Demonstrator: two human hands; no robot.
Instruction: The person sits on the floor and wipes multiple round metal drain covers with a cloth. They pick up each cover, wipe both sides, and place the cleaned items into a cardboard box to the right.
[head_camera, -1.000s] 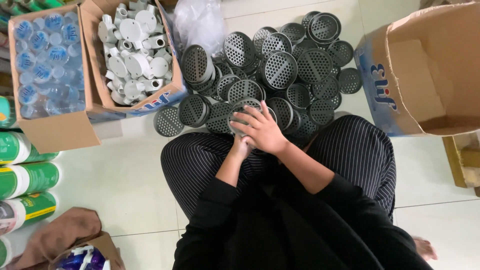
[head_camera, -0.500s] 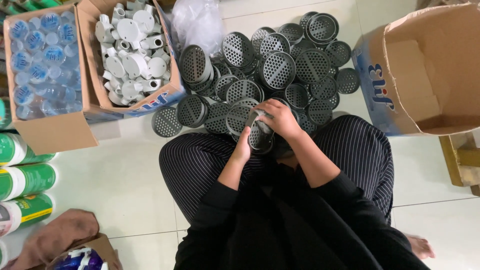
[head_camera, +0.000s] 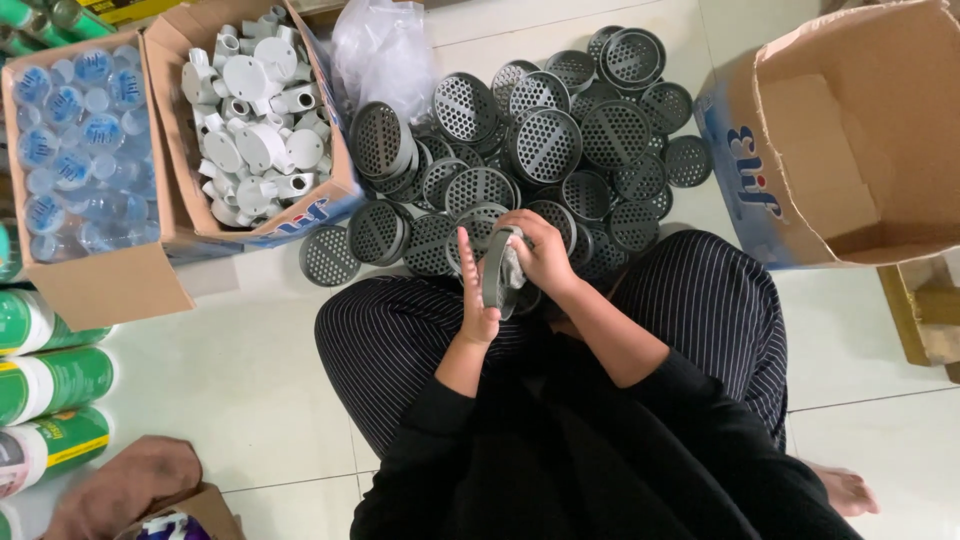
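Since half a second ago, the grey perforated cap (head_camera: 497, 272) has been turned on edge and drawn toward the lap, at 6 o'clock from the cap pile (head_camera: 520, 160) on the floor. It is pinched between the left hand (head_camera: 476, 300), fingers flat, and the right hand (head_camera: 540, 255), curled round its rim with a white cloth. A slip is judged possible, the edge hold being thin

Surface: a pale tiled floor (head_camera: 250, 370).
Centre: a heap of grey perforated round covers (head_camera: 545, 150) is piled on it.
Left: two open cardboard boxes (head_camera: 120, 285) and green-labelled tubes (head_camera: 50, 380) are laid there.
Right: an empty carton (head_camera: 850, 140) is set down.
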